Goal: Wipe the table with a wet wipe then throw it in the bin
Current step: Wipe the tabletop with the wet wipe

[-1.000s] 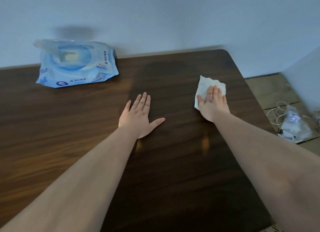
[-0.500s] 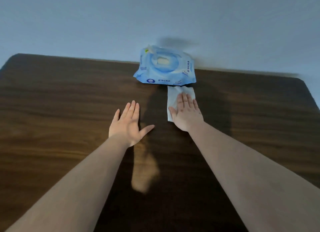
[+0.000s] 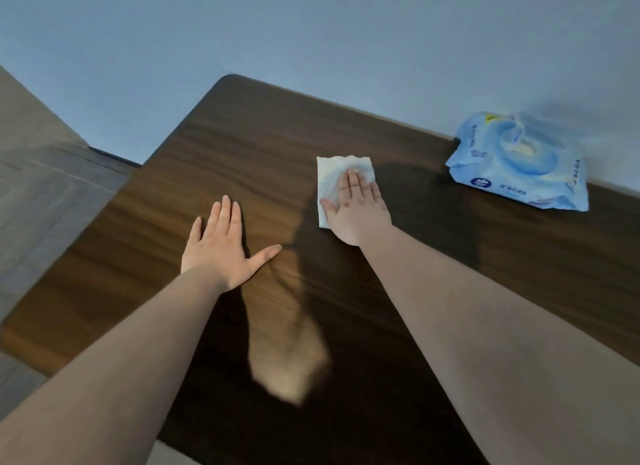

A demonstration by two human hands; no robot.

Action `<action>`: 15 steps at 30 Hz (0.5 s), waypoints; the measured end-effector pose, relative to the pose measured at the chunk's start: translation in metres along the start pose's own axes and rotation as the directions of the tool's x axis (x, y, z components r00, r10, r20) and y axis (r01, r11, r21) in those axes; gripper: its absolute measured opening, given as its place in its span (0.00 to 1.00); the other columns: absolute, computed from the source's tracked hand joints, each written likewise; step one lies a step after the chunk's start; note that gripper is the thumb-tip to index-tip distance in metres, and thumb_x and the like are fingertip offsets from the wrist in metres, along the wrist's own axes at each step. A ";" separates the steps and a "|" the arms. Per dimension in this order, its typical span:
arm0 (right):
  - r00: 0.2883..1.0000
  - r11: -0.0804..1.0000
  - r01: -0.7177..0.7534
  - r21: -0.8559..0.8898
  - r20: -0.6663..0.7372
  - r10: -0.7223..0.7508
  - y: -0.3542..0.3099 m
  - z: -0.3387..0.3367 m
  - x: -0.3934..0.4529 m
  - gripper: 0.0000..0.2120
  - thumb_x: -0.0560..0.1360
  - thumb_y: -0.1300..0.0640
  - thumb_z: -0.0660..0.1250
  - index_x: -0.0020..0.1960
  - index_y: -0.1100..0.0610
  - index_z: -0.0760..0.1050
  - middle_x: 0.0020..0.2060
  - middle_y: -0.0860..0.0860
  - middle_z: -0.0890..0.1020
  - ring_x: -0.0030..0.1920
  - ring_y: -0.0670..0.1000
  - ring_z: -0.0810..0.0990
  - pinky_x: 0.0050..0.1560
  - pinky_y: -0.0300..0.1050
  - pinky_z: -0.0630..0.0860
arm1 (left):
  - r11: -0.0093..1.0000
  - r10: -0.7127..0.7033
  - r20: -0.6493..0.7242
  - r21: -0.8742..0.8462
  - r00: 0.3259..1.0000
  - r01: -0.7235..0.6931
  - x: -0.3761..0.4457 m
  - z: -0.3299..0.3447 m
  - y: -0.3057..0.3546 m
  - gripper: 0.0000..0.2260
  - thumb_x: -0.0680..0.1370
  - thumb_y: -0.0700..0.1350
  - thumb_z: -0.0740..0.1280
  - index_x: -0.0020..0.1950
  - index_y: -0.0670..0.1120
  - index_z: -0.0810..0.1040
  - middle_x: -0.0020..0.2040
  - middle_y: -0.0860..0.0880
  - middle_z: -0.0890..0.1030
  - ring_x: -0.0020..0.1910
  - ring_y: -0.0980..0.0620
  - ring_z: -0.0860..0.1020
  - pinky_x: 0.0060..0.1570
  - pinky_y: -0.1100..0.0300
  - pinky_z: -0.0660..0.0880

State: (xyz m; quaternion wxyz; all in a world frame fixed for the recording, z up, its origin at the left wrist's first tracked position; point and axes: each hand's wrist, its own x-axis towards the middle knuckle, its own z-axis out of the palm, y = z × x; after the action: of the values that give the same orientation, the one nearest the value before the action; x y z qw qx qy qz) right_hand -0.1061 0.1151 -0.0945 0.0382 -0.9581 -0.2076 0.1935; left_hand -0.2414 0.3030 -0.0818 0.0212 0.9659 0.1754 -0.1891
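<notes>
A white wet wipe [image 3: 332, 177] lies flat on the dark wooden table [image 3: 242, 145]. My right hand [image 3: 356, 211] presses down on it with flat fingers, covering its lower right part. My left hand [image 3: 221, 246] rests flat on the table to the left, fingers apart, holding nothing. A darker damp streak runs across the wood to the right of the wipe. No bin is in view.
A blue pack of wet wipes [image 3: 519, 163] lies at the back right against the pale wall, its lid flap up. The table's rounded far left corner [image 3: 228, 80] is near; beyond its left edge is grey floor [image 3: 41, 194].
My right hand has slid the wipe leftwards across the table, from the right end past the pack towards the left end. My view has turned left with it. The left hand stays flat.
</notes>
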 end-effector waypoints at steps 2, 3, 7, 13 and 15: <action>0.999 0.999 0.049 -0.007 0.009 -0.049 -0.031 0.000 0.016 0.32 0.81 0.40 0.40 0.76 0.58 0.36 0.77 0.55 0.40 0.76 0.53 0.38 0.74 0.50 0.36 | 0.999 -0.020 -0.002 -0.039 1.000 0.020 0.000 0.006 -0.017 0.49 0.67 0.77 0.40 0.77 0.46 0.38 0.78 0.48 0.38 0.77 0.51 0.39 0.74 0.48 0.42; 0.997 0.997 0.075 -0.013 0.014 -0.075 -0.045 0.000 0.024 0.32 0.81 0.40 0.40 0.76 0.58 0.36 0.77 0.55 0.39 0.76 0.53 0.38 0.74 0.50 0.36 | 0.999 -0.013 -0.026 -0.051 1.000 0.012 -0.001 0.010 -0.021 0.48 0.68 0.77 0.39 0.78 0.46 0.38 0.78 0.49 0.39 0.76 0.52 0.39 0.74 0.48 0.42; 0.986 0.985 0.167 -0.044 0.003 -0.167 -0.091 -0.001 0.054 0.33 0.80 0.40 0.41 0.77 0.58 0.37 0.77 0.55 0.41 0.77 0.54 0.39 0.73 0.50 0.36 | 0.995 0.002 -0.115 -0.097 0.993 -0.013 0.002 0.015 -0.022 0.48 0.68 0.78 0.39 0.78 0.48 0.40 0.79 0.50 0.40 0.77 0.52 0.39 0.73 0.49 0.39; 0.964 0.959 0.263 -0.102 0.001 -0.264 -0.138 -0.001 0.080 0.32 0.81 0.41 0.40 0.77 0.58 0.37 0.78 0.55 0.42 0.77 0.54 0.39 0.73 0.51 0.36 | 0.991 -0.001 -0.123 -0.132 0.992 -0.016 0.006 0.014 -0.022 0.48 0.67 0.78 0.41 0.78 0.50 0.43 0.79 0.51 0.42 0.76 0.53 0.40 0.74 0.47 0.40; 0.959 0.954 0.282 -0.098 -0.008 -0.284 -0.149 0.001 0.084 0.32 0.81 0.41 0.40 0.77 0.58 0.38 0.78 0.55 0.42 0.77 0.54 0.39 0.73 0.51 0.37 | 0.990 0.001 -0.135 -0.140 0.991 -0.020 0.005 0.014 -0.022 0.48 0.66 0.78 0.39 0.78 0.50 0.44 0.79 0.51 0.43 0.77 0.53 0.40 0.75 0.47 0.41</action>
State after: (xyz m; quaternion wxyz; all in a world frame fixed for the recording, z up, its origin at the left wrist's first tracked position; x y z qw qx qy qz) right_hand -0.0930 0.2857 -0.1023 0.0217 -0.9213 -0.3512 0.1655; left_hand -0.2499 0.3236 -0.0960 0.0786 0.9735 0.1842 -0.1103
